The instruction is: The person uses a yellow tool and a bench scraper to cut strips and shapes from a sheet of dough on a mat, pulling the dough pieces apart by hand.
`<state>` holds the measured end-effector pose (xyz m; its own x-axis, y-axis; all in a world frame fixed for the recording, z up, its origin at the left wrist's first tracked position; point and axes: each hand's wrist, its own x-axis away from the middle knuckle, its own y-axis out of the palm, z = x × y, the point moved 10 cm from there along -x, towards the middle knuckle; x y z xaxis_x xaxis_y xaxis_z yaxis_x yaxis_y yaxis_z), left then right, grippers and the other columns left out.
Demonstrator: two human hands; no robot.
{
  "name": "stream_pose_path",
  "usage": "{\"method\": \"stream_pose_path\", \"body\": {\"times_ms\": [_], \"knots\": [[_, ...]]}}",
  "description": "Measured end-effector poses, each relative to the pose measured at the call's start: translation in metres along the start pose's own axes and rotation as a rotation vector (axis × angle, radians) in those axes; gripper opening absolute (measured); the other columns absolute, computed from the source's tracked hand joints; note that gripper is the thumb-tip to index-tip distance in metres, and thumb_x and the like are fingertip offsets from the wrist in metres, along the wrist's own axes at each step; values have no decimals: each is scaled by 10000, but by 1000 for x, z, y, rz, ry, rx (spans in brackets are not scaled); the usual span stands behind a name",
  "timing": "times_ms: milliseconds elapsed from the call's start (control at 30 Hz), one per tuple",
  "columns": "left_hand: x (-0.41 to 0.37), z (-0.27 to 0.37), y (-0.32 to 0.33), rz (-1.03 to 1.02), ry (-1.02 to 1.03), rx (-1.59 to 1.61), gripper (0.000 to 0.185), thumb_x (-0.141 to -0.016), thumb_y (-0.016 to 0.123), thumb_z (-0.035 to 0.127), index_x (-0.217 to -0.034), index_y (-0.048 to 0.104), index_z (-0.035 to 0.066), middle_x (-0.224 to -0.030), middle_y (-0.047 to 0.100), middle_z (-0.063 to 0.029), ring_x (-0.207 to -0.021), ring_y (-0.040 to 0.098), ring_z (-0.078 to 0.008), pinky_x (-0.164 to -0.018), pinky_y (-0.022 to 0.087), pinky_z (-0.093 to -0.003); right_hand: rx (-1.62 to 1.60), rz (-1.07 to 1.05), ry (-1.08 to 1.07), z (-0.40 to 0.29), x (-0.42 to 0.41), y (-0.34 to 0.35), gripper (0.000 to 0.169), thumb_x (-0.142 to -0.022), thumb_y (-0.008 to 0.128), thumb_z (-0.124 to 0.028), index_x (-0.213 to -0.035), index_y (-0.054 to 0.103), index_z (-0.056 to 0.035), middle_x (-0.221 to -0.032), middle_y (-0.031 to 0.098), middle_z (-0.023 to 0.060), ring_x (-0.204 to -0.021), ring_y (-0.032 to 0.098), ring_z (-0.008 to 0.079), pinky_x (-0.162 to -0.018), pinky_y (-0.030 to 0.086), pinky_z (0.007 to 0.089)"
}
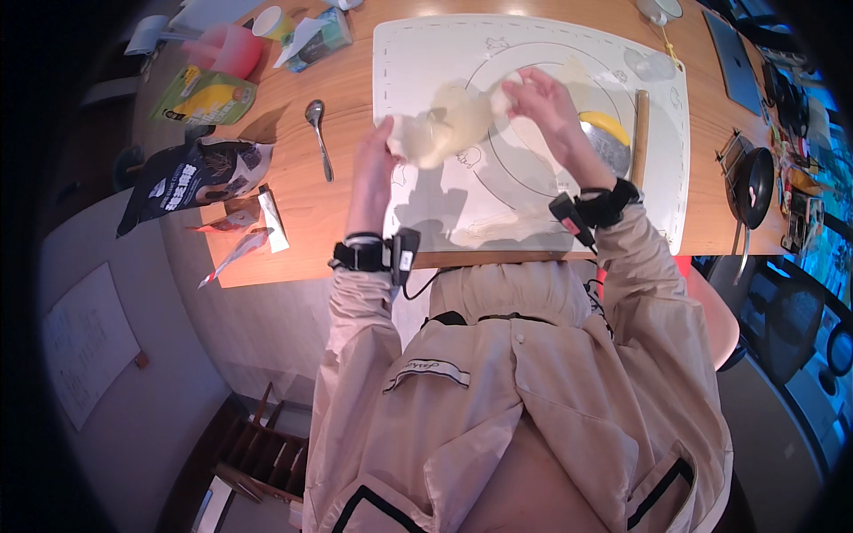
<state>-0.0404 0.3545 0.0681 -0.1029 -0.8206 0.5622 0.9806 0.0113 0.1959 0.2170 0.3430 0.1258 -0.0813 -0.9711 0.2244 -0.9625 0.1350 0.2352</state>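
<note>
A pale, thin sheet of dough (460, 123) is stretched above the white baking mat (413, 60). My left hand (376, 156) grips its left end, the thumb on top. At the other end, my right hand (543, 106) pinches the dough between thumb and fingers. The sheet sags and folds between them, and its shadow falls on the mat. Just right of my right forearm lies a metal dough scraper (610, 150) with a yellow handle, partly hidden by that arm. Beside it rests a wooden rolling pin (640, 136). Whitish smears, perhaps flour, mark the mat (513, 226) near its front edge.
Left of the mat lies a metal spoon (320, 136). Farther left are a green pouch (206, 96), a black bag (200, 176), a red bowl (230, 50), a paper cup (272, 23) and a tissue pack (316, 40). Rightward stand a clear container (650, 65), a laptop (732, 63) and a frying pan (756, 190).
</note>
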Motion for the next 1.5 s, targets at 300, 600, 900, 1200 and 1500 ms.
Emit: {"method": "stream_pose_path", "body": {"times_ms": [300, 600, 900, 1200, 1500], "knots": [[-35, 128, 3, -80, 255, 87, 248, -935, 594, 244, -1098, 611, 58, -1013, 654, -16, -896, 621, -113, -737, 497, -234, -193, -134, -206, -75, -103, 29, 161, -887, 634, -169, -995, 611, -52, -858, 646, 27, -768, 614, 132, -699, 477, 267], [-44, -18, -49, 159, 132, -54, 235, -904, 605, 271, -987, 609, 52, -694, 503, 9, -615, 498, -100, -568, 472, -288, 410, -108, 213, 34, -147, -82, 259, -825, 685, -273, -1007, 637, -95, -854, 623, -25, -736, 569, 61, -694, 465, 212], [-18, -114, -52, 193, -72, -342, 200, -927, 574, 197, -1002, 594, 12, -883, 610, -41, -712, 603, -111, -581, 520, -236, 1160, 177, 161, 97, -168, -131, 390, -669, 743, -326, -997, 696, -119, -947, 706, 100, -899, 664, 267, -791, 516, 367], [-13, -87, -67, 297, 103, -807, 215, -916, 585, 226, -1036, 586, 48, -779, 676, -77, -697, 654, -134, -586, 492, -274, 996, 277, 67, 60, -166, -177, 261, -708, 720, -325, -874, 686, -127, -899, 705, 72, -867, 668, 264, -760, 519, 342], [18, -61, 81, -355, -87, -477, 349, -952, 498, 386, -1132, 580, 98, -908, 647, -11, -783, 574, -99, -701, 449, -269, 1464, 231, 167, 46, 3, -228, 549, -698, 774, -357, -1130, 581, -79, -1011, 629, 153, -965, 613, 311, -822, 493, 407]]}}
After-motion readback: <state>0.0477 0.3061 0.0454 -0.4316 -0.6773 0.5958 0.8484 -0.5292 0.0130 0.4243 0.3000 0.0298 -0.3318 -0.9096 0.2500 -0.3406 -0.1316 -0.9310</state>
